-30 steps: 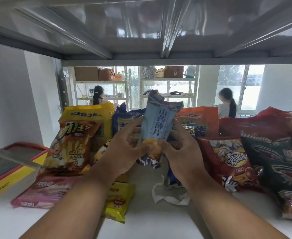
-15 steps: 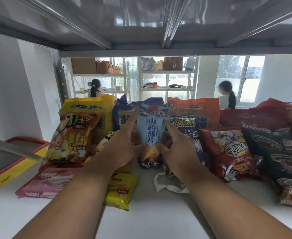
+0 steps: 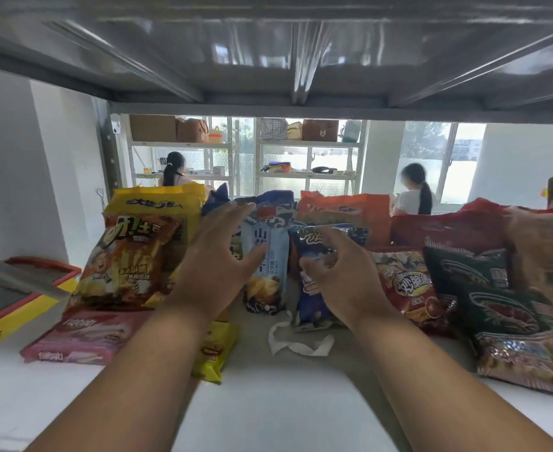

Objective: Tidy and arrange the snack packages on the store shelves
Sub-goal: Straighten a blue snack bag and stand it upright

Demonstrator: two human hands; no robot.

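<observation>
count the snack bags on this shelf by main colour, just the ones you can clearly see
Yellow: 2, tall bag, small pack
Orange: 2
Pink: 1
Blue: 3
Red: 2
Dark green: 2
Total: 12; the blurred right edge may hide more.

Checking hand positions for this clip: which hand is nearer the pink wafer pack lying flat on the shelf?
Left. The left hand hovers just above and right of the pink wafer pack, by the light blue bag. The right hand is farther right, at the dark blue bag.
</observation>
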